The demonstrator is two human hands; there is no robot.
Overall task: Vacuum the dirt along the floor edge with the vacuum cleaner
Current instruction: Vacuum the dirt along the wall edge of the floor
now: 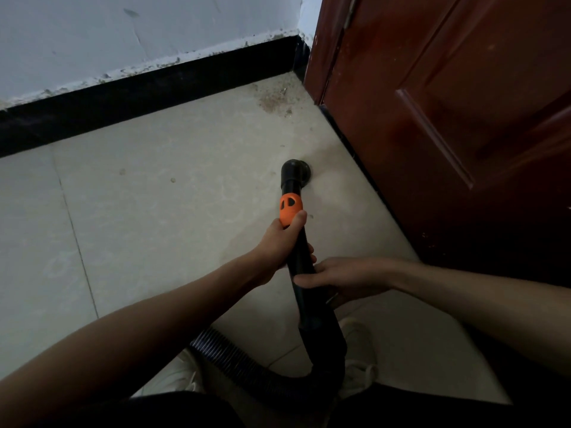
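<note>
A black vacuum wand (298,257) with an orange collar (289,210) points away from me at the floor. Its round black nozzle (296,171) rests on the pale tiles, a short way left of the door's bottom edge. My left hand (282,242) is wrapped around the wand just below the orange collar. My right hand (343,278) grips the wand lower down, fingers curled over it. A patch of brown dirt (273,101) lies in the corner where the black skirting meets the door frame, well beyond the nozzle.
A dark red wooden door (448,134) fills the right side. Black skirting (154,91) runs under a scuffed white wall (123,35). The ribbed black hose (234,362) curves back between my white shoes (360,359). Small specks dot the tiles (139,211).
</note>
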